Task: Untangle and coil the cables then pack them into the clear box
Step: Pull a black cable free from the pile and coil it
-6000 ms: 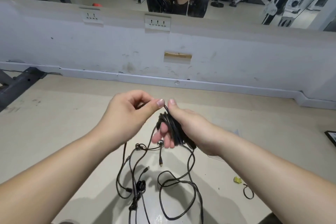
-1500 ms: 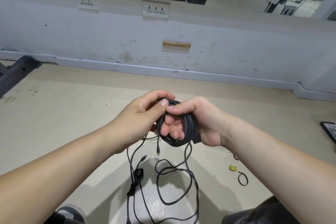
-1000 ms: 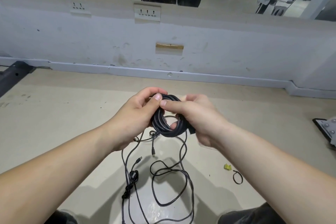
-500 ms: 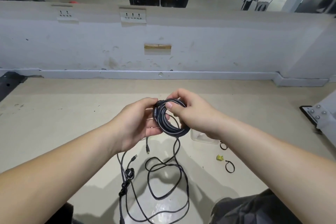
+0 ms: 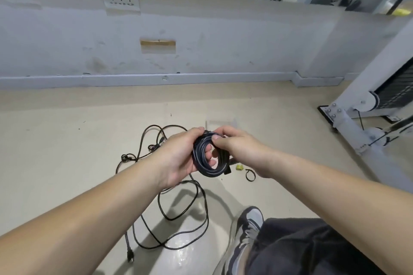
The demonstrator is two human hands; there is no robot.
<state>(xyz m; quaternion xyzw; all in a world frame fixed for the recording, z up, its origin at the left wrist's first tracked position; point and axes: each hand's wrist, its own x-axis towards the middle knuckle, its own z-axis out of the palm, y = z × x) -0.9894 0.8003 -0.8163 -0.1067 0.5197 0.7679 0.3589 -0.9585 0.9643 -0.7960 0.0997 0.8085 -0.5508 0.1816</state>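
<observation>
The left hand (image 5: 178, 161) and right hand (image 5: 237, 147) curl their fingers round the black coil (image 5: 209, 172). Under the coil, loose cables (image 5: 127, 158) lie on the tan floor (image 5: 55, 140). Behind it stands a gray wall (image 5: 223, 47).

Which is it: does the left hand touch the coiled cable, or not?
Touching. The head view shows the left hand gripping the coiled cable, fingers through its loop.

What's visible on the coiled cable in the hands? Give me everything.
The coiled cable is a black, slightly glossy cord, rubbery-looking, wound into a compact ring of several turns. It is held off the floor, roughly upright, facing the camera. The left hand cups its left side and the right hand pinches its top with the thumb; fingers show through the opening. A dark blocky end, maybe a plug, juts at lower right.
</observation>
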